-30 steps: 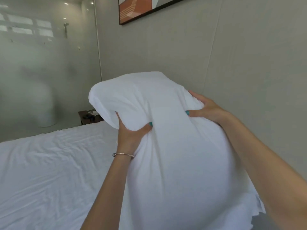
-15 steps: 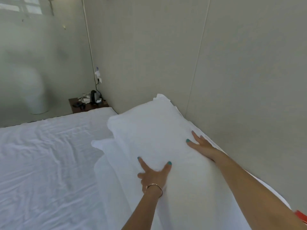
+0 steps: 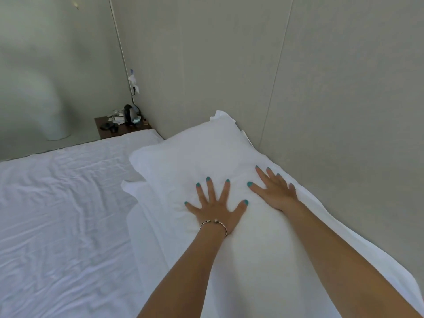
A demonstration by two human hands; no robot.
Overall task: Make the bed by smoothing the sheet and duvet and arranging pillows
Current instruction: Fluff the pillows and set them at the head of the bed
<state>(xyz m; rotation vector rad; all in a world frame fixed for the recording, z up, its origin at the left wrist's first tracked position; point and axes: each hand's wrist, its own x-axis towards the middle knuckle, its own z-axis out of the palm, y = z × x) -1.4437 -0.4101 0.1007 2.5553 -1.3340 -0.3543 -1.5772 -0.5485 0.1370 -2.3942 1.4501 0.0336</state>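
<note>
**Inspector:** Pillow, white, plump, in a cotton-look case [image 3: 206,157]: it lies at the head edge of the bed, its long side against the grey panelled wall [image 3: 321,88], stacked on a second white pillow [image 3: 137,193] whose corner shows beneath on the left.

**Assistant:** Hands?

**Inspector:** Left hand [image 3: 218,207], with a thin silver bangle [image 3: 214,222] at the wrist, lies flat on the top pillow, fingers straight and spread wide. Right hand [image 3: 275,191] lies flat beside it, nearer the wall, fingers also straight and apart. Neither grips anything.

**Assistant:** Handling?

**Inspector:** In my judgement: light, soft, yielding under the palms; not fragile, not slippery. Flat pressure suits smoothing. To shift it, take the two short ends or the flanged corners rather than the middle, which would bunch.

**Assistant:** Surroundings?

**Inspector:** White creased sheet [image 3: 68,214] covers the mattress to the left, still wrinkled. No duvet is visible. Beyond the far corner stands a dark wooden bedside table [image 3: 103,131] carrying a black kettle [image 3: 129,113] and small clutter.
</note>
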